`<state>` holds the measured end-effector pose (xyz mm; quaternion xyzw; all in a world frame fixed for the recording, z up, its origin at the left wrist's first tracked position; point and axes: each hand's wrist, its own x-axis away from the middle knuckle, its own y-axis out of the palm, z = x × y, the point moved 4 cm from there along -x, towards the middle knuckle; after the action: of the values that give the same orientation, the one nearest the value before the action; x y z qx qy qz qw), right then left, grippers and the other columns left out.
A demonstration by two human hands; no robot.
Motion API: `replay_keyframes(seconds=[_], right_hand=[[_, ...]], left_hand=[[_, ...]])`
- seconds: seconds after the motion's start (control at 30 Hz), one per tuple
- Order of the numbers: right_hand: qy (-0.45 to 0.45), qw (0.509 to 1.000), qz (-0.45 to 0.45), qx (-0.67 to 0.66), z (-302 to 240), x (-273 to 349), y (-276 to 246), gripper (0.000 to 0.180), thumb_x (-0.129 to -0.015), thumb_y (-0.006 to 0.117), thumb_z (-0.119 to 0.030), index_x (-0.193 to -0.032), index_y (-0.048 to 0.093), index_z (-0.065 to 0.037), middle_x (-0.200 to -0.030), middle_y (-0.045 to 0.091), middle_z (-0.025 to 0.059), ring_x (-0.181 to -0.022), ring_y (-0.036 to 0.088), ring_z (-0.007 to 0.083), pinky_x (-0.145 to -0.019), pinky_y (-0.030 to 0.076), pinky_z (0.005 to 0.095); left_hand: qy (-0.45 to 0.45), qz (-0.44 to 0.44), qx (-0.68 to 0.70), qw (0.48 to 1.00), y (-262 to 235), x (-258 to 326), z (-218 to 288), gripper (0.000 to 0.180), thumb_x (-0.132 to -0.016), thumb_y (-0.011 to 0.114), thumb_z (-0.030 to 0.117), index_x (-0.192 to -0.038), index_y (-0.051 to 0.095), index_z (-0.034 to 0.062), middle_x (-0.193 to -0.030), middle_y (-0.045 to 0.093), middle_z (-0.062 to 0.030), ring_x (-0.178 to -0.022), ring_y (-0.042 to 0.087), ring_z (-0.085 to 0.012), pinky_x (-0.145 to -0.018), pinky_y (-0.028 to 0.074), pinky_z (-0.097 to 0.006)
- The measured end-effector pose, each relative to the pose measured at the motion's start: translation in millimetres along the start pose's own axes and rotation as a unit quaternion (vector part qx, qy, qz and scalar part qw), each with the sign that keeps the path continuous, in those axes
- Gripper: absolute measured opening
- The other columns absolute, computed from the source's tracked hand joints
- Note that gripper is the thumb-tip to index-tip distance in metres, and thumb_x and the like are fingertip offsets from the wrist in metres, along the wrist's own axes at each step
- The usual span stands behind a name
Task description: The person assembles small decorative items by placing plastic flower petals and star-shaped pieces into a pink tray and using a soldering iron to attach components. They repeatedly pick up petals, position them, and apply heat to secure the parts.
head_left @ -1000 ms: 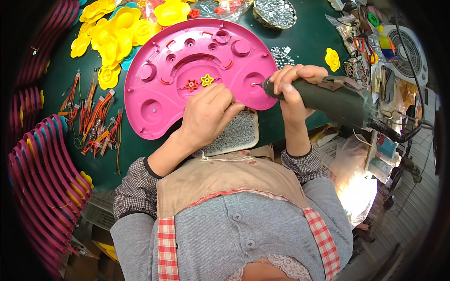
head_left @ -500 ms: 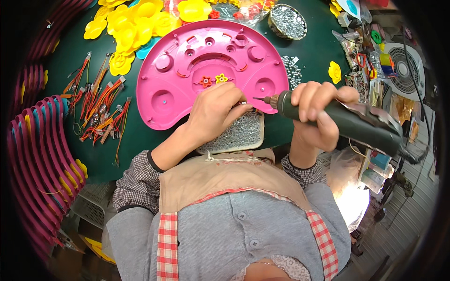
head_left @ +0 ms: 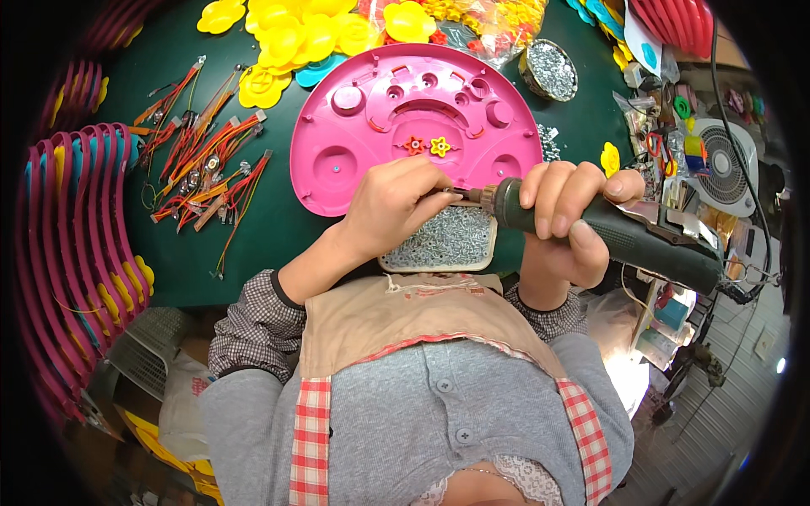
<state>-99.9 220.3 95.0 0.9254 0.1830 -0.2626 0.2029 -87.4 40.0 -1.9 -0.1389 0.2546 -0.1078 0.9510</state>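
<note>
My right hand [head_left: 565, 207] is wrapped round a dark electric screwdriver [head_left: 624, 232], held nearly level with its bit pointing left. The bit's tip meets the pinched fingers of my left hand [head_left: 396, 202]. Between that thumb and forefinger a small screw appears to sit, mostly hidden. Below the fingers stands a pale tray [head_left: 436, 270] full of small screws [head_left: 443, 236]. Beyond my hands lies a pink plastic panel [head_left: 380, 80] with round recesses and posts. A red star-shaped piece [head_left: 413, 146] and a yellow star-shaped piece [head_left: 440, 147] sit in its middle.
Bundles of red and orange wires [head_left: 211, 164] lie left on the green table [head_left: 261, 228]. Yellow flower-shaped parts [head_left: 295, 38] are heaped at the back. A bowl of metal parts [head_left: 550, 69] stands back right. Pink panels [head_left: 76, 244] are stacked left; a fan [head_left: 727, 169] is far right.
The screwdriver's bit has come left to meet my left fingertips, where before there was a gap. My view has shifted, so the table things appear further right.
</note>
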Motion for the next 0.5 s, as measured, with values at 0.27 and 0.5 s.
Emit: replay_keyframes(seconds=[0.27, 0.5], right_hand=[[-0.008, 0.999, 0.041, 0.007, 23.5, -4.7, 15.5, 0.046, -0.089, 0.067, -0.004, -0.129, 0.045, -0.012, -0.074, 0.058, 0.0077, -0.062, 0.058, 0.0199, -0.072, 0.054, 0.044], [-0.017, 0.999, 0.017, -0.033, 63.1, -14.5, 25.3, 0.049, -0.088, 0.063, -0.001, -0.133, 0.044, -0.009, -0.076, 0.058, 0.0095, -0.063, 0.058, 0.0212, -0.072, 0.055, 0.0447]], left_hand=[[0.074, 0.104, -0.169, 0.977, -13.0, 7.0, 2.8, 0.026, -0.075, 0.087, 0.009, -0.092, 0.069, 0.0018, -0.078, 0.063, -0.009, -0.067, 0.064, -0.0272, -0.057, 0.052, -0.037], [0.062, -0.093, -0.153, 0.982, 8.6, 58.4, 16.1, 0.022, -0.08, 0.078, 0.02, -0.088, 0.064, 0.0063, -0.084, 0.058, -0.0075, -0.072, 0.066, -0.0262, -0.055, 0.053, -0.038]])
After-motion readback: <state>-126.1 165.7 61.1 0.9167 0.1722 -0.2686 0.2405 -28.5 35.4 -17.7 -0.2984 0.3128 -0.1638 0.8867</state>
